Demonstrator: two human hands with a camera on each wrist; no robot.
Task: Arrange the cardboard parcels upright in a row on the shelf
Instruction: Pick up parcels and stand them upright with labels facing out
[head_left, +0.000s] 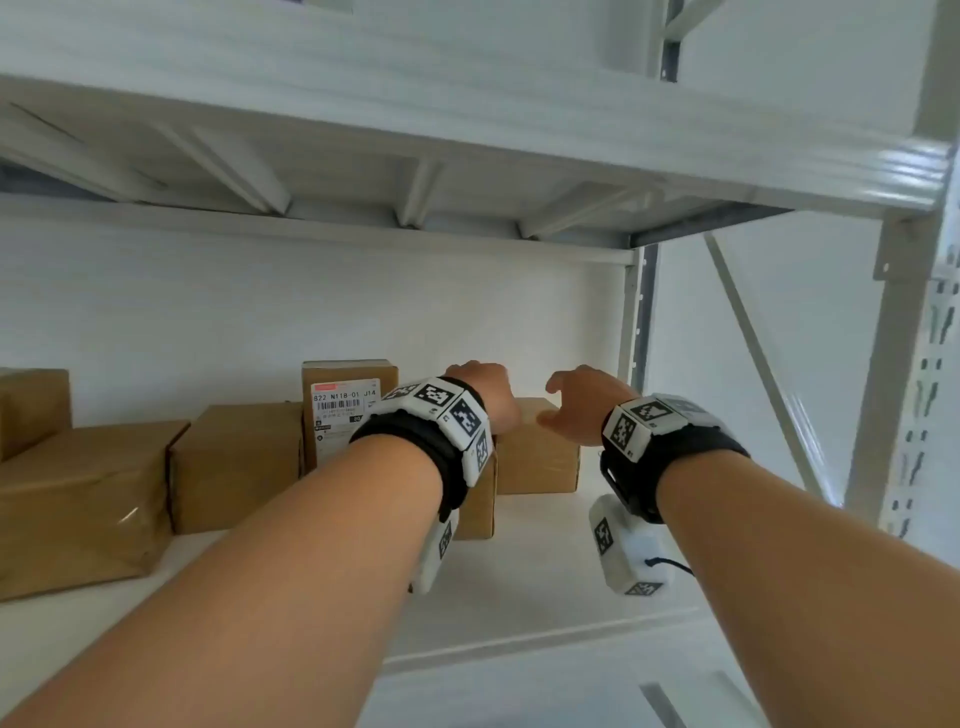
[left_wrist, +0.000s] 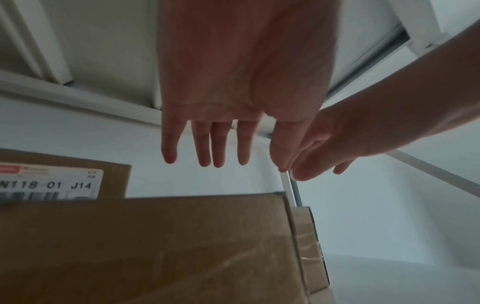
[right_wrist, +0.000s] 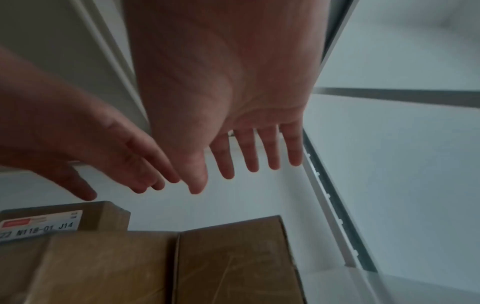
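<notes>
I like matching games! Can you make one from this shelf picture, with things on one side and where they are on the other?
Things:
1. tall brown cardboard parcel with the white printed label
2. big brown cardboard parcel wrapped in shiny tape
3. person's left hand
4. white metal shelf beam

Places:
A. overhead, above everything
B. far left, near the shelf's front edge
C. standing upright by the back wall
D. open, over the parcels, beside the right hand

Pairs: 1-C, 2-B, 3-D, 4-A
</notes>
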